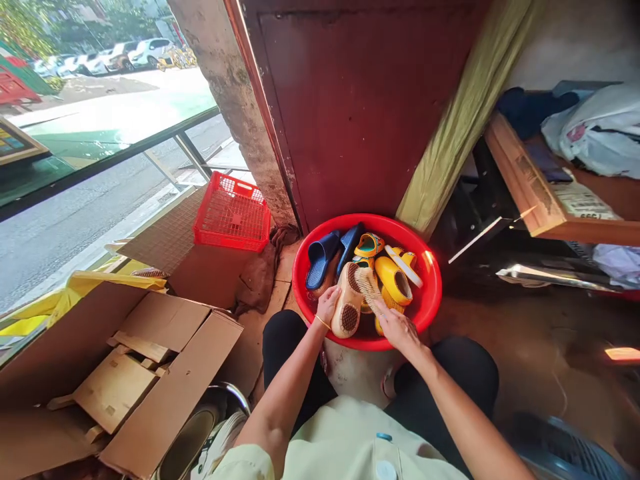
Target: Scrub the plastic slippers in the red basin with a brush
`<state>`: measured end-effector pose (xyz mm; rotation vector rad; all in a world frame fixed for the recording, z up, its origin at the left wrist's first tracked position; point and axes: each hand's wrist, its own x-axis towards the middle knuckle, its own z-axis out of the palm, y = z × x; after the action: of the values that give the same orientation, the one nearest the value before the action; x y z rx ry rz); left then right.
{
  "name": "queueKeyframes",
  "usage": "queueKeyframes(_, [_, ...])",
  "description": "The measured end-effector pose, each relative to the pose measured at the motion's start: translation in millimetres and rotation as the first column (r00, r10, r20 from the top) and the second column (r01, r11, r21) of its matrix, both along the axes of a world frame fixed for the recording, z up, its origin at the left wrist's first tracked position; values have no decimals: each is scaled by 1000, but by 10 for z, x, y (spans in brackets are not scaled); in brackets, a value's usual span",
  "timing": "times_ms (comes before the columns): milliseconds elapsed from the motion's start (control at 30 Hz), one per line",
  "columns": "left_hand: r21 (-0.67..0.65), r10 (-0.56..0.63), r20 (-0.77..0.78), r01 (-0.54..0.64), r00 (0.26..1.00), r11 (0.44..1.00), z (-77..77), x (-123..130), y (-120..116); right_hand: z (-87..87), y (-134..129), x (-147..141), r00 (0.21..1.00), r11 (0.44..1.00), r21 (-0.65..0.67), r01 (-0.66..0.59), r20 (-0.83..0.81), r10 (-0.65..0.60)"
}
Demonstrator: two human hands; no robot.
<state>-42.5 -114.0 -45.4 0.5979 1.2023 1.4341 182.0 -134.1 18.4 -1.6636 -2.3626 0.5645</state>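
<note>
Taking clock positions from the tub's point(434, 293) centre, blue slippers point(323, 257) are lying at ten and eleven. At eight, inside the rim, your left hand point(327, 303) is grasping the beige shoe point(345, 300), its sole turned up. That grip is bearing on the shoe's side, so a wet surface or a hard push from the brush point(370, 290) could be twisting it loose. Your right hand point(399, 330) is grasping the brush, its bristles pointing at the shoe; a stroke running long could be catching your left fingers or knocking the yellow clogs point(393, 280) at three. The white-edged shoe point(403, 265) is leaning at two, and a bump could be tipping it.

For edges, the box point(190, 373) is spreading its flaps at eight, past your left knee point(285, 340), and the crate point(233, 210) is sitting at ten. The door point(360, 100) is standing close at twelve, the curtain point(460, 127) hanging down near the rim at one. The drawer point(525, 180) is jutting out at two, higher up; floor point(470, 300) is showing at three, giving more sideways room than the knee point(465, 367) at four.
</note>
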Motion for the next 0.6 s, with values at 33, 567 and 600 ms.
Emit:
queueKeyframes(33, [33,27,-73,-25,997,999,33,13,0,-41,60,80,995,1000,-4,24,-98,-24])
queueKeyframes(567, [-38,-146,-814,199,562,979,278,5,-42,82,-133,405,918,975,-123,187,-331,-218])
queueKeyframes(600, [-128,-249,-787,245,564,961,221,-15,-54,57,-190,403,939,977,-139,159,-284,-194])
